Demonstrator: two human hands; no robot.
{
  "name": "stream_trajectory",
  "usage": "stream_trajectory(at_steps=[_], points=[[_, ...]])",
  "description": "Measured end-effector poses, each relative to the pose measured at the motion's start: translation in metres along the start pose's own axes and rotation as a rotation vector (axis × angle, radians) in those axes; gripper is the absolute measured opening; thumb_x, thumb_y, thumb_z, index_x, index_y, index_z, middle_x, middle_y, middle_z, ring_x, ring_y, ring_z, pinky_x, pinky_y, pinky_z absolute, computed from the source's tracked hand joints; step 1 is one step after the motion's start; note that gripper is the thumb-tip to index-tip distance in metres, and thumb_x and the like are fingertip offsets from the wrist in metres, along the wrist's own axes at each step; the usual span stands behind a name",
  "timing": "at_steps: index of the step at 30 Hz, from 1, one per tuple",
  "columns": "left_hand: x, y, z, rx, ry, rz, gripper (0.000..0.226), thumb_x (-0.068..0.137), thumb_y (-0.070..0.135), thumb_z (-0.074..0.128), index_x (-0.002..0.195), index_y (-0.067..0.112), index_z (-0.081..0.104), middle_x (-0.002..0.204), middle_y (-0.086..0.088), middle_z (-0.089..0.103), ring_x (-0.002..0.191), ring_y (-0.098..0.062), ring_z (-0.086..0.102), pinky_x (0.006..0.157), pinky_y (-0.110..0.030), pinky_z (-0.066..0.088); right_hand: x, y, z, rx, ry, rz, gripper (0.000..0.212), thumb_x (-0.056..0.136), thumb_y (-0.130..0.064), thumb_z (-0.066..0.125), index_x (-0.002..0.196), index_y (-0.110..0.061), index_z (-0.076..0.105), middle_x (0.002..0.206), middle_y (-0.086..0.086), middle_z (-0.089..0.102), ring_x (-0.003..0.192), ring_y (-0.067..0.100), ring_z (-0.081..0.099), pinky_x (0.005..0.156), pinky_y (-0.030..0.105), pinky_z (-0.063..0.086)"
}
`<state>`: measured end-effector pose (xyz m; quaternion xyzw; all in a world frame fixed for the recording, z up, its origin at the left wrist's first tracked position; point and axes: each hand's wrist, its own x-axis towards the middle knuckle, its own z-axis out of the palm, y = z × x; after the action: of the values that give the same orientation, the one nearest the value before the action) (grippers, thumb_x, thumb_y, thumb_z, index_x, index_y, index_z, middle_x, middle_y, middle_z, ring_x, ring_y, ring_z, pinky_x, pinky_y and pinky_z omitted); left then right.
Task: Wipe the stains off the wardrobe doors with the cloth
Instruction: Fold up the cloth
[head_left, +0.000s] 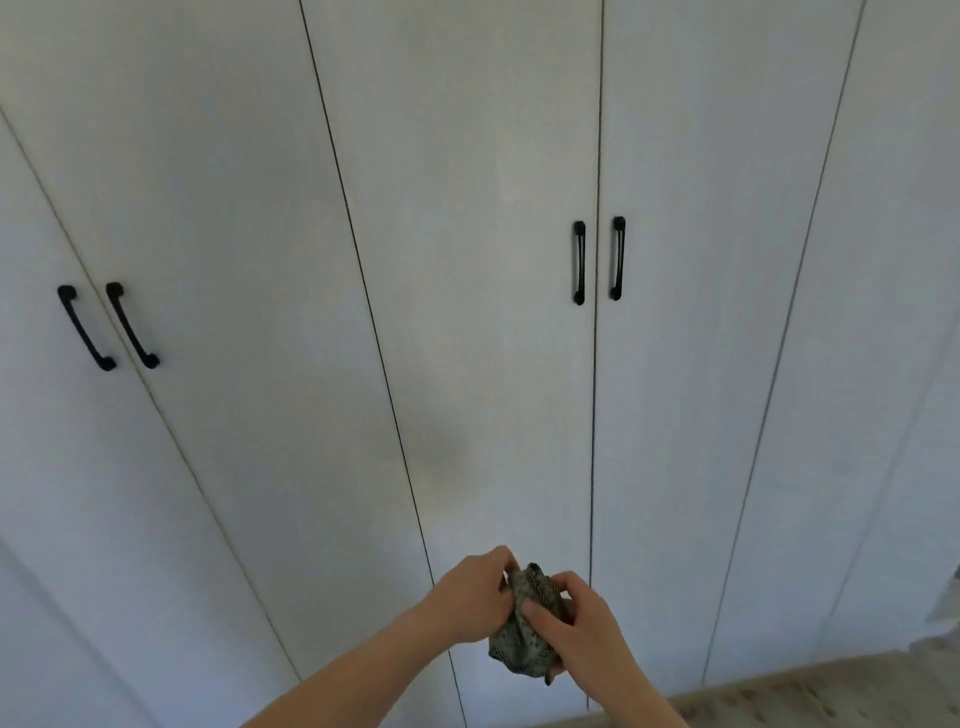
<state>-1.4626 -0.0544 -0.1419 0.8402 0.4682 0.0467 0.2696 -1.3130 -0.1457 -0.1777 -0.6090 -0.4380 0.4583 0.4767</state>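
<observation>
The cloth (527, 631), dark and speckled, was bunched into a wad between my two hands, low in front of the wardrobe doors (467, 260). Whether it touched them I could not tell. My left hand (475, 597) curled round its left side. My right hand (579, 621) gripped it from the right, thumb pressed into the folds. A faint grey patch (439, 452) lay on the door above, and I could not tell whether it was stain or shadow. Every door was closed, so the inside was hidden. Black handles (579, 262) sat in pairs at the seams. Pale floor (779, 696) showed below.
</observation>
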Motion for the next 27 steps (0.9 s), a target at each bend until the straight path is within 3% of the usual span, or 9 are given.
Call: stream_trajectory(at_steps=[5, 9, 13, 16, 18, 23, 27], points=[[0.028, 0.047, -0.017, -0.051, 0.129, 0.037, 0.018, 0.096, 0.023, 0.046, 0.111, 0.023, 0.056, 0.104, 0.005, 0.065, 0.091, -0.015, 0.063, 0.078, -0.031, 0.057, 0.017, -0.009, -0.036, 0.012, 0.047, -0.028, 0.013, 0.094, -0.017, 0.069, 0.096, -0.009, 0.059, 0.080, 0.012, 0.066, 0.055, 0.021, 0.062, 0.049, 0.034, 0.050], [0.062, 0.084, -0.034, -0.156, 0.155, 0.046, 0.021, 0.100, 0.035, 0.047, 0.114, 0.026, 0.060, 0.110, 0.010, 0.063, 0.100, -0.012, 0.060, 0.087, -0.029, 0.053, 0.043, -0.031, -0.072, 0.034, 0.137, -0.082, 0.008, 0.096, -0.015, 0.065, 0.096, -0.011, 0.058, 0.085, 0.012, 0.064, 0.061, 0.018, 0.058, 0.050, 0.029, 0.049], [0.092, 0.109, -0.031, -0.213, 0.056, 0.065, 0.042, 0.100, 0.061, 0.034, 0.098, 0.029, 0.062, 0.099, 0.011, 0.065, 0.092, -0.009, 0.062, 0.082, -0.029, 0.050, 0.066, -0.038, -0.100, 0.041, 0.212, -0.127, 0.009, 0.093, -0.020, 0.068, 0.095, -0.017, 0.060, 0.084, 0.005, 0.066, 0.068, 0.018, 0.062, 0.051, 0.024, 0.050], [0.127, 0.116, -0.007, -0.084, -0.002, 0.117, 0.035, 0.096, 0.059, 0.045, 0.111, 0.032, 0.062, 0.104, 0.014, 0.066, 0.094, -0.004, 0.062, 0.081, -0.024, 0.049, 0.077, -0.027, -0.124, 0.009, 0.289, -0.124, 0.004, 0.093, -0.024, 0.066, 0.092, -0.023, 0.062, 0.080, -0.005, 0.068, 0.067, 0.001, 0.060, 0.056, 0.017, 0.048], [0.143, 0.119, 0.015, -0.074, -0.051, 0.131, 0.037, 0.097, 0.058, 0.045, 0.102, 0.027, 0.063, 0.096, 0.010, 0.068, 0.088, -0.007, 0.063, 0.080, -0.026, 0.052, 0.079, -0.013, -0.137, -0.026, 0.316, -0.084, 0.005, 0.095, -0.023, 0.064, 0.090, -0.025, 0.062, 0.078, -0.007, 0.067, 0.063, -0.003, 0.057, 0.057, 0.014, 0.044], [0.208, 0.157, 0.063, -0.025, -0.321, 0.291, 0.047, 0.101, 0.056, 0.040, 0.090, 0.014, 0.059, 0.085, 0.002, 0.064, 0.074, -0.010, 0.057, 0.072, -0.026, 0.047, 0.089, 0.028, -0.202, -0.069, 0.424, 0.120, 0.021, 0.091, -0.031, 0.070, 0.091, -0.012, 0.060, 0.083, 0.010, 0.067, 0.060, 0.009, 0.057, 0.048, 0.023, 0.049], [0.260, 0.223, 0.096, -0.025, -0.466, 0.442, 0.042, 0.099, 0.057, 0.045, 0.097, 0.018, 0.060, 0.091, 0.002, 0.066, 0.079, -0.012, 0.061, 0.070, -0.027, 0.047, 0.086, 0.042, -0.271, -0.017, 0.650, 0.148, 0.027, 0.091, -0.033, 0.072, 0.087, -0.009, 0.060, 0.079, 0.007, 0.068, 0.065, 0.008, 0.060, 0.055, 0.026, 0.051]])
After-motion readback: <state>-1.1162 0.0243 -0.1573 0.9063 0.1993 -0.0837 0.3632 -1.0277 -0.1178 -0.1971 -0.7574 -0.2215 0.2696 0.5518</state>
